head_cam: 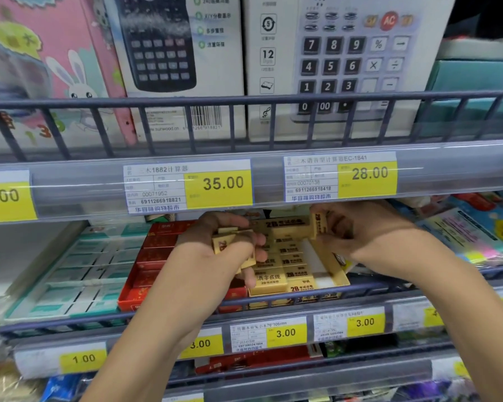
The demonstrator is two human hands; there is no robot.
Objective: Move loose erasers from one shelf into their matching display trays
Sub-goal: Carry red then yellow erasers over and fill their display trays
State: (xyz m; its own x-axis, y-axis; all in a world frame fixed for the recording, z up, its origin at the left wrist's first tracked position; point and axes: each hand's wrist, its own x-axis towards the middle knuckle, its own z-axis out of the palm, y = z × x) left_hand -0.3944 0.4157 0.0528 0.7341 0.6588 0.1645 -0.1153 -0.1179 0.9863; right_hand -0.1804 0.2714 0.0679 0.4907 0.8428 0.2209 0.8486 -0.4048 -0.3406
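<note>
Yellow 2B erasers (pixel 230 245) bunched in left hand (pixel 227 248), fingers curled round them, beside the yellow display tray (pixel 339 274); right hand (pixel 346 227) over tray's back, fingertips pinching one upright eraser (pixel 320 224)

Your left hand (pixel 230 245) and right hand (pixel 357 230) are bare, no gloves, rings or watch. Both your forearms are uncovered too, with no sleeve showing anywhere in view.
</note>
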